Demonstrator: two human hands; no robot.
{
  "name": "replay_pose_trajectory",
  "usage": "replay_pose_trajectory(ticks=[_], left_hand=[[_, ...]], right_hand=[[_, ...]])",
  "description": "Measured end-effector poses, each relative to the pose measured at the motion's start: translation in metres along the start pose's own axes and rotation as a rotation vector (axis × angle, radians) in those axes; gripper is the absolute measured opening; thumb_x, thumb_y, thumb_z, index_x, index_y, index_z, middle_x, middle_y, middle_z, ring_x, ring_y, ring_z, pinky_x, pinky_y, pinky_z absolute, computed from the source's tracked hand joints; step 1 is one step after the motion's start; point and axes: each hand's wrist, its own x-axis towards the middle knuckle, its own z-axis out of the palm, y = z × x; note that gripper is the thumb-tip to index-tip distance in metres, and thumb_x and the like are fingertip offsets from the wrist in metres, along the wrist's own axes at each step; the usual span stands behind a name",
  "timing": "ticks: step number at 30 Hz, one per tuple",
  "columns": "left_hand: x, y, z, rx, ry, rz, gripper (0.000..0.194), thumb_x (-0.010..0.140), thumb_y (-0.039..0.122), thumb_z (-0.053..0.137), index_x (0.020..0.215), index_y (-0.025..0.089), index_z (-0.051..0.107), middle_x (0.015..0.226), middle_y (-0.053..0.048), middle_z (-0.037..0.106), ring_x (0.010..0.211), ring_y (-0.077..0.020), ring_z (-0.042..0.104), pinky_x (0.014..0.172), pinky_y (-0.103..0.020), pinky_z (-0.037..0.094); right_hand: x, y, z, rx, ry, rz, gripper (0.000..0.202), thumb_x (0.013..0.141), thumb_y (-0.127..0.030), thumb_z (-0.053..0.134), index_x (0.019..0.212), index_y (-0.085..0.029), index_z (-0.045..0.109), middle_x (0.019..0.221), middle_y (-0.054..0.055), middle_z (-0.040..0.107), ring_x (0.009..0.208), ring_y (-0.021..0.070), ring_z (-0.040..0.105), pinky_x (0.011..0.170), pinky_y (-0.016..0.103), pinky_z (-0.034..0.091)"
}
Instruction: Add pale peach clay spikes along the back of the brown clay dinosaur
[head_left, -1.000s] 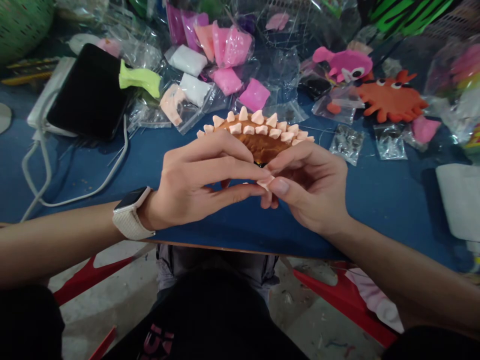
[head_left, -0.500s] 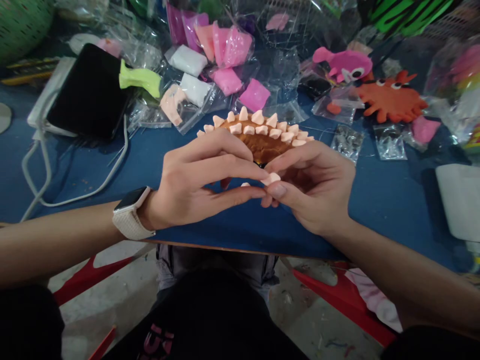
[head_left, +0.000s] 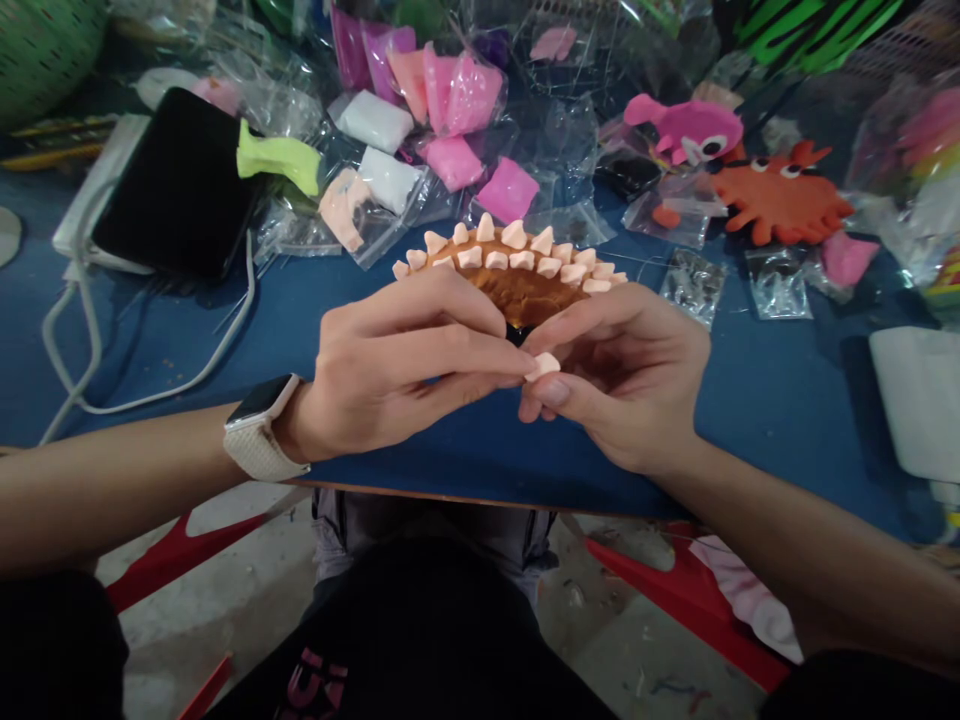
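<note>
Between the fingertips of both hands is a small pale pink piece of clay. My right hand pinches it between thumb and index finger. From the other side, the closed fingertips of my left hand press on its left edge. Just beyond my hands lies a brown clay shape with a curved back, set with rows of pale pink spikes. My hands hide its lower part and sides.
A black tablet with a white cable lies at left. Clay packets in clear bags fill the back. An orange clay crab, a pink clay fish and a white bottle are at right.
The clay piece has tilted and dropped slightly in my fingertips. My left thumb has drawn up toward the index finger, narrowing the gap between them.
</note>
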Motion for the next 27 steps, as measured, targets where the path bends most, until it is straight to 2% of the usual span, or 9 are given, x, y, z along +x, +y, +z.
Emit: replay_pose_trajectory(ticks=[3,8,15,22,25,27], left_hand=[[0.0007,-0.0006,-0.0002,-0.002,0.014,-0.033,0.011,0.104,0.033,0.087,0.114,0.026,0.086,0.102,-0.003,0.085,0.085,-0.0134,0.080,0.079,-0.026,0.070],[0.0030,-0.0024,-0.0013,-0.043,0.002,0.005,0.020,0.101,0.033,0.092,0.116,0.022,0.086,0.103,-0.005,0.085,0.085,-0.0138,0.079,0.079,-0.027,0.070],[0.0021,-0.0036,0.0053,-0.231,0.003,-0.198,0.020,0.101,0.041,0.091,0.112,0.025,0.085,0.101,-0.004,0.082,0.077,-0.0115,0.075,0.063,-0.024,0.062],[0.0019,-0.0003,0.0074,-0.379,-0.036,-0.361,0.021,0.098,0.039,0.094,0.110,0.025,0.085,0.101,-0.003,0.081,0.079,-0.0119,0.073,0.066,-0.026,0.063],[0.0034,-0.0025,0.0062,-0.438,-0.046,-0.301,0.021,0.096,0.033,0.096,0.111,0.022,0.086,0.101,-0.005,0.081,0.083,-0.0128,0.073,0.064,-0.023,0.062],[0.0052,-0.0046,0.0042,-0.471,-0.089,-0.275,0.023,0.096,0.033,0.096,0.115,0.022,0.087,0.105,-0.006,0.080,0.082,-0.0123,0.072,0.062,-0.021,0.061]], right_hand=[[0.0006,-0.0015,0.0010,-0.034,0.015,0.013,0.034,0.081,-0.031,0.108,0.107,-0.029,0.086,0.092,-0.004,0.089,0.058,0.0134,0.079,0.050,0.024,0.065],[0.0014,-0.0027,0.0010,-0.016,-0.003,-0.019,0.034,0.081,-0.026,0.107,0.108,-0.031,0.086,0.094,-0.005,0.089,0.059,0.0127,0.080,0.051,0.023,0.067],[0.0005,-0.0003,-0.0022,0.004,-0.023,-0.058,0.044,0.076,-0.021,0.110,0.112,-0.032,0.088,0.095,-0.005,0.090,0.065,0.0143,0.084,0.057,0.022,0.072],[0.0019,0.0001,-0.0023,-0.005,-0.073,-0.071,0.045,0.076,-0.021,0.109,0.114,-0.031,0.086,0.099,-0.005,0.092,0.067,0.0148,0.085,0.058,0.021,0.072],[0.0022,0.0014,-0.0037,0.048,-0.117,-0.084,0.050,0.079,-0.011,0.105,0.120,-0.030,0.085,0.102,-0.005,0.093,0.075,0.0144,0.088,0.062,0.019,0.072],[0.0020,0.0022,-0.0057,0.067,-0.153,-0.047,0.054,0.081,-0.010,0.103,0.126,-0.031,0.083,0.103,-0.006,0.093,0.078,0.0146,0.088,0.065,0.020,0.072]])
